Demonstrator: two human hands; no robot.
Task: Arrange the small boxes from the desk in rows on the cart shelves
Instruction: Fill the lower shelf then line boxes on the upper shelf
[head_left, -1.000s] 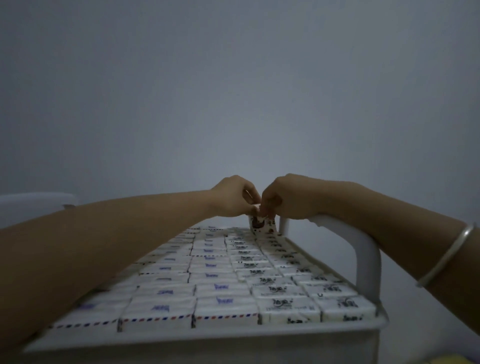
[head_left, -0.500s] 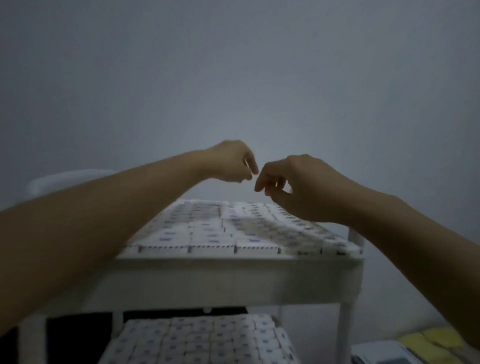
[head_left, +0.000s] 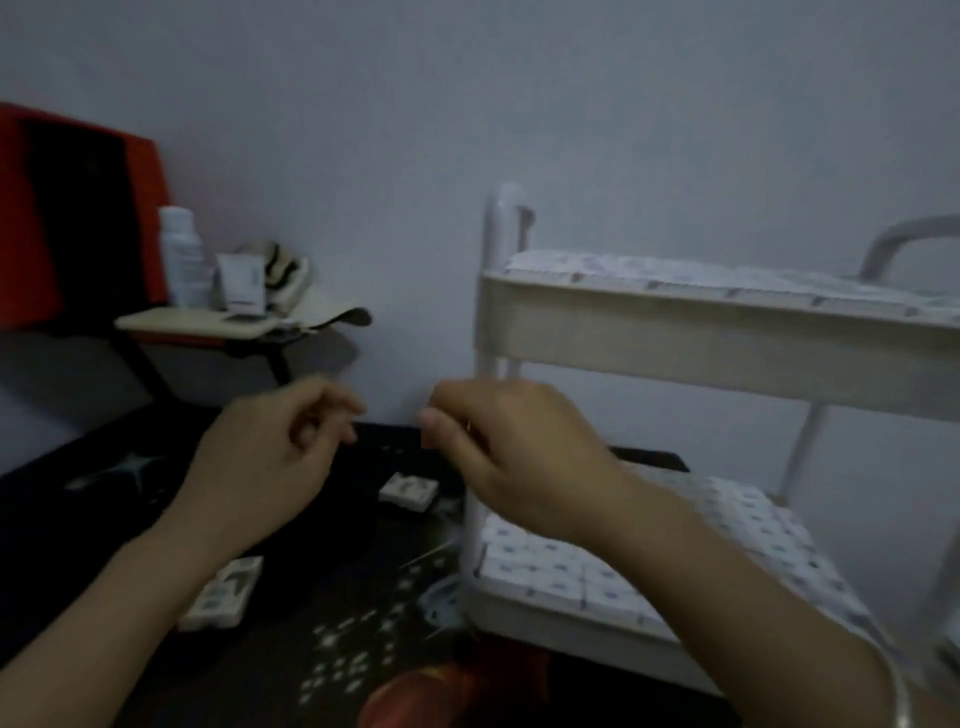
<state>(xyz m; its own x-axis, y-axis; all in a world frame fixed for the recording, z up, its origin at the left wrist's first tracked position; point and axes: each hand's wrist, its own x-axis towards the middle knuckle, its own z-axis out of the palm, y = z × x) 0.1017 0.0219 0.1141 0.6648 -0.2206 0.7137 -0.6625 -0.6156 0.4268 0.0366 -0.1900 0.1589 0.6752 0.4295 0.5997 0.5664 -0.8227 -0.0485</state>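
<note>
**Hands hover over dark surface beside the loaded cart**

A dim room with a plain grey wall (head_left: 571, 104). In the foreground lies a dark surface (head_left: 337, 571) printed with pale stars and a reddish globe. Two small clusters of boxes rest on it: a near cluster (head_left: 223, 592) by the left forearm and a far cluster (head_left: 408, 491) between the two hands, close to the cart's corner.

The white cart (head_left: 701, 338) stands at the right, against the edge of the surface. Its top shelf carries top-shelf boxes (head_left: 675, 275) packed in rows, and lower-shelf boxes (head_left: 649, 556) fill the tier beneath in the same way.

The left hand (head_left: 270, 462) and the right hand (head_left: 514, 457) hang in the air above the surface, apart from each other, fingers loosely curled; nothing shows in either, though the picture is blurred. A silver bangle (head_left: 901, 696) circles the right wrist.

At the far left stands a red chair (head_left: 62, 208) beside a small tan side table (head_left: 197, 322), which holds a white bottle (head_left: 182, 254), a tube (head_left: 241, 286) and a bundle of cloth (head_left: 288, 275).
</note>
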